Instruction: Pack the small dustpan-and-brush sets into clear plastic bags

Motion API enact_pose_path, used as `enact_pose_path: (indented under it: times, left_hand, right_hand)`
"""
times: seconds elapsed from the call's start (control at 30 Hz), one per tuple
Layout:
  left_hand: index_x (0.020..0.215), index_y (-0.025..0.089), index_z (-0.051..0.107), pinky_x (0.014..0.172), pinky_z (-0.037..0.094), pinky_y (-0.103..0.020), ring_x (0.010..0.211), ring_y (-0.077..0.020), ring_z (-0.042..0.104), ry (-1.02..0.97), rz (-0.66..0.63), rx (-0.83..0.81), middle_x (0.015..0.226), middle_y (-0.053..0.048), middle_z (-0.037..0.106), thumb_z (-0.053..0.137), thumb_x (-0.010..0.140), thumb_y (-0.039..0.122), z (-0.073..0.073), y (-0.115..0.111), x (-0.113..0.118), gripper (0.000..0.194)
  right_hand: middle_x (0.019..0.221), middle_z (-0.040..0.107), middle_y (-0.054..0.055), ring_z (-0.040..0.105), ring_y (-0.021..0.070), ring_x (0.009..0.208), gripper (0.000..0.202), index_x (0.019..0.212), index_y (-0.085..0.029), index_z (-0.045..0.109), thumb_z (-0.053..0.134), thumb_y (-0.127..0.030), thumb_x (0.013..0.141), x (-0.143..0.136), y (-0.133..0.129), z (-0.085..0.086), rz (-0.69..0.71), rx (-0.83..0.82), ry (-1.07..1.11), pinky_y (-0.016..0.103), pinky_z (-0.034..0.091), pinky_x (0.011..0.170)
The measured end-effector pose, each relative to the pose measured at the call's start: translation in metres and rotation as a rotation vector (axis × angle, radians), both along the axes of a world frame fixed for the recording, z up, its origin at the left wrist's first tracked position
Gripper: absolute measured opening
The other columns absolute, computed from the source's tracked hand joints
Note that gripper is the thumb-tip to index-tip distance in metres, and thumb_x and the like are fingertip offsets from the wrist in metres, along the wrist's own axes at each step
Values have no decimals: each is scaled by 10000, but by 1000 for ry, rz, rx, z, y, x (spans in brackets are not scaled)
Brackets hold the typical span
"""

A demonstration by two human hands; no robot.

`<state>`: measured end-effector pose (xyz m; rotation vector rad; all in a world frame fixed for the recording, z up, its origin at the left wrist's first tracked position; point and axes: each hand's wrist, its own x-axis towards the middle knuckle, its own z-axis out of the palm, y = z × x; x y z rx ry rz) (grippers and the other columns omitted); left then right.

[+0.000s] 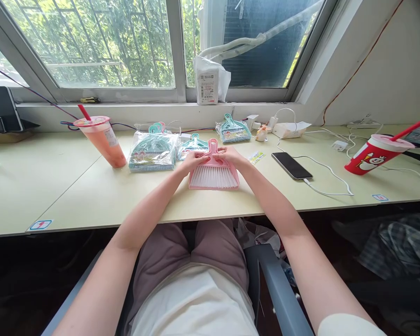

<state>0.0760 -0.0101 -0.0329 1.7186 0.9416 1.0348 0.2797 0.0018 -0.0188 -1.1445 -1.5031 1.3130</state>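
A small pink dustpan (235,184) rests on the desk in front of me, with a pink hand brush (214,176) lying in it, white bristles toward me. My left hand (195,160) closes on the left side of the set near the handle. On the right side my right hand (229,156) grips it in the same way, thumb on top. Just behind are a green brush set (193,147) and, farther back, another green brush set (234,129). Left of my hands sits a clear plastic pack (153,151) of green brush sets.
A drink cup (103,142) with a red straw stands at the left. To the right lie a black phone (292,165) on a white cable and a red cup (374,156). A tissue pack (208,86) sits on the windowsill. The desk's front edge (210,219) runs above my lap.
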Motion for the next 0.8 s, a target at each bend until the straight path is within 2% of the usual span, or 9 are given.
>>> enact_pose_path:
  times: [0.2,0.33,0.43,0.53,0.6,0.67,0.73,0.8]
  left_hand:
    - [847,148,778,747,463,-306,758,-174,641,-75,-2,-89,740,-40,696,840,605,441,0,-2,-1,385]
    - [890,150,774,796,493,-329,824,-196,668,-63,-15,-122,821,-62,726,851,617,468,2,-4,-4,425]
    - [1052,175,760,823,510,-348,897,-234,692,-45,-47,-195,948,-79,748,821,667,534,5,-5,-10,529]
    - [1179,215,733,884,518,-391,1018,-299,701,-15,-124,-331,1083,-110,750,836,669,529,2,-3,-14,608]
    - [1163,214,743,922,514,-425,1076,-342,690,-24,-125,-368,1105,-131,746,874,637,486,-2,0,-15,607]
    - [1141,205,748,945,510,-453,1102,-370,679,-93,-87,-340,1102,-141,743,885,630,477,-7,3,-14,594]
    - [1150,204,738,959,511,-464,1117,-374,671,-189,-54,-289,1103,-136,739,865,656,502,-11,6,-12,590]
    - [1158,206,725,957,520,-450,1122,-357,666,-265,-18,-269,1098,-125,737,845,678,519,-13,8,-12,585]
  right_hand:
    - [549,653,6,582,139,524,382,902,-109,723,925,-189,588,-6,-8,7,-55,-29,-8,264,476,552]
    - [601,684,21,611,143,572,411,904,-118,711,936,-183,566,-7,-7,3,-91,-35,26,270,509,607]
    - [727,736,44,668,160,684,477,964,-137,716,954,-253,567,-7,-2,-2,-106,12,64,287,548,726]
    - [921,771,99,706,205,832,455,1021,-154,723,868,-456,714,1,5,-4,-82,51,45,332,562,822]
    - [1109,755,131,694,252,1030,421,1072,-175,723,691,-543,871,12,10,-4,-175,98,-81,392,542,929]
    - [1320,674,146,581,294,1271,412,1200,-198,692,548,-506,966,29,15,-5,-388,168,-344,488,457,1060]
    - [1502,515,192,403,346,1437,485,1376,-178,589,548,-439,969,47,19,-9,-609,203,-668,605,325,1137]
    - [1585,360,274,285,397,1494,619,1478,-98,473,587,-391,945,62,23,-16,-711,128,-902,669,226,1154]
